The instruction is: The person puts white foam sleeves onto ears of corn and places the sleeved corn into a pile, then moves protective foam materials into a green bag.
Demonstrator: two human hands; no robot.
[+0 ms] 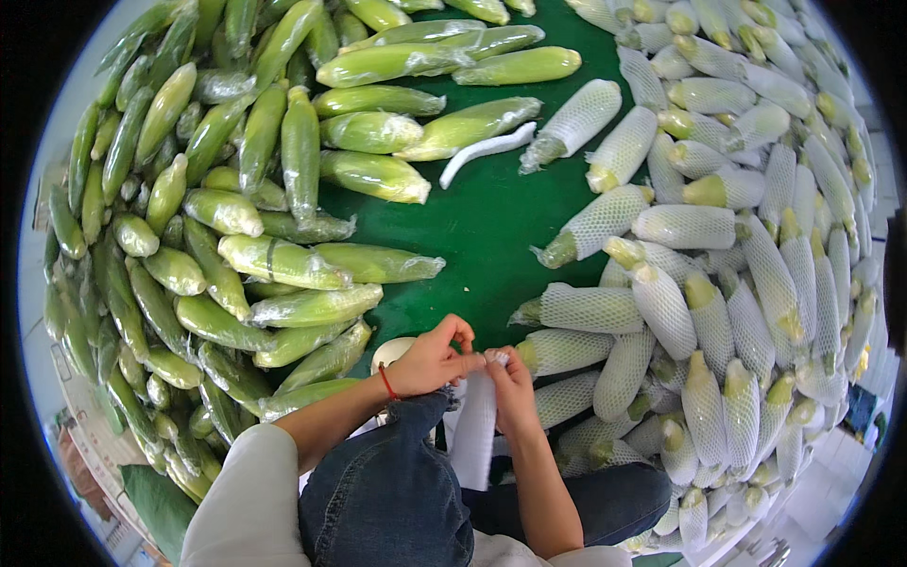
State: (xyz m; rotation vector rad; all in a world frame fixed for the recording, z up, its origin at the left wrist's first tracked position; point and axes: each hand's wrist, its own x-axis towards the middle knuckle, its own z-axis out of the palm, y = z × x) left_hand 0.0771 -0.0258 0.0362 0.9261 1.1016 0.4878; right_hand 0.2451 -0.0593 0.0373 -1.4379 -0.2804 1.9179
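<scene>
In front of my lap, both hands are at the top end of a white foam net sleeve [475,430], which hangs down between my legs. My right hand [512,389] grips it near the top with closed fingers. My left hand [425,361], with a red cord at the wrist, has its fingers curled and its thumb pressed to the same end. Just left of my hands, plastic-wrapped corn ears [312,307] lie in a green heap. To the right, corn ears in white foam nets [590,310] are piled. A loose, flat foam net [487,151] lies ahead.
The green table top [472,236] shows between the two heaps. Several wrapped ears [373,132] point inward from the left; a netted ear [578,118] lies apart near the far right. A pale round object [392,352] is partly hidden behind my left wrist.
</scene>
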